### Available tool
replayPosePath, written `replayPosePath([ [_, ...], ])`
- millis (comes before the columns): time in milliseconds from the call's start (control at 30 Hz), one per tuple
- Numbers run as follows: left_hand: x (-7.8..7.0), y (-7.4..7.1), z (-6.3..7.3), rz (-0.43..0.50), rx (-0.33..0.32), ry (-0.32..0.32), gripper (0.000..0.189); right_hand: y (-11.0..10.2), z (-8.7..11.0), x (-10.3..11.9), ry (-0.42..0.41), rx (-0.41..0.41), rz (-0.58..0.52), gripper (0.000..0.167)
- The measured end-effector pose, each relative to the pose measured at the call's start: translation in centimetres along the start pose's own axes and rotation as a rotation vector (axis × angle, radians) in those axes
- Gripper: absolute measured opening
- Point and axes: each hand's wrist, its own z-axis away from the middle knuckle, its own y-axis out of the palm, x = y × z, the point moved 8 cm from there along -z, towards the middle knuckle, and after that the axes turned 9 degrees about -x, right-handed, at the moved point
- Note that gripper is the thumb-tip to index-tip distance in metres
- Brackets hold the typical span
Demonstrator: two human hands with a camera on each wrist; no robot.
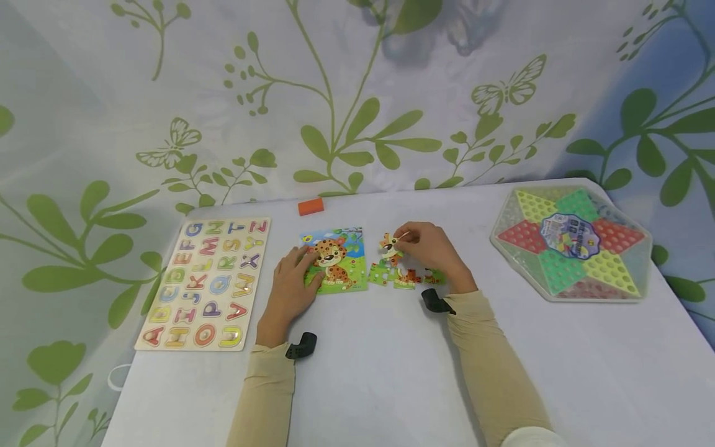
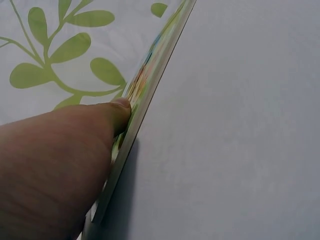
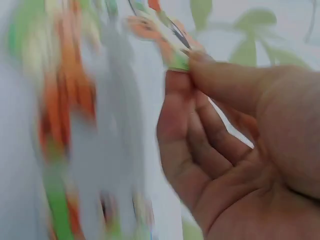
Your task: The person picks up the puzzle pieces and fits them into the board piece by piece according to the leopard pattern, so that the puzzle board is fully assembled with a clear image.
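A leopard picture board (image 1: 337, 264) lies on the white table. My left hand (image 1: 290, 282) rests on its left side, fingers at the far left part and thumb over the front; in the left wrist view the thumb (image 2: 120, 112) presses near the board's edge. My right hand (image 1: 432, 248) pinches a jigsaw puzzle piece (image 1: 389, 247) with part of an animal face, just right of the board. In the right wrist view, thumb and index finger hold that orange-and-green piece (image 3: 167, 37) by its edge. More puzzle pieces (image 1: 404, 278) lie in a row in front of it.
An alphabet board (image 1: 206, 282) with knobbed letters lies at the left. At the right is a hexagonal Chinese checkers set (image 1: 572, 239). A small orange block (image 1: 310, 207) sits at the back edge, before a leaf-patterned curtain (image 1: 335, 112). A white round object (image 1: 533, 437) shows at the front edge.
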Motion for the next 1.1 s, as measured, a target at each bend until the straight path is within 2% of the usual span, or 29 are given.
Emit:
replayPosePath([
  [100,0.0,-0.1,0.0,0.016,0.000,0.013,0.051,2.2,-0.2,1.8,0.014,-0.014,-0.070,0.024],
  [267,0.0,0.1,-0.1,0.031,0.008,0.032,0.053,6.9,-1.0,4.2,0.032,0.010,-0.146,0.025],
  [433,-0.4,0.5,-0.1,0.017,0.019,0.069,0.051,9.8,-1.8,5.2,0.070,-0.031,-0.084,0.021],
  [567,-0.8,0.1,0.0,0.016,-0.009,0.113,0.048,10.7,-2.2,6.2,0.068,-0.047,-0.017,0.023],
  [733,-0.9,-0.2,0.0,0.009,-0.026,0.136,0.044,11.2,-2.2,7.5,0.035,-0.031,0.112,0.026],
  [833,-0.8,0.1,-0.1,-0.004,-0.016,0.133,0.044,11.3,-2.1,8.1,0.015,-0.029,0.181,0.016],
  [967,-0.7,0.3,0.0,-0.015,-0.011,0.104,0.043,11.2,-2.0,8.5,-0.008,-0.033,0.250,0.016],
  [1100,-0.9,0.6,0.1,-0.037,0.010,0.079,0.043,10.3,-1.7,8.1,-0.019,-0.039,0.241,0.015],
])
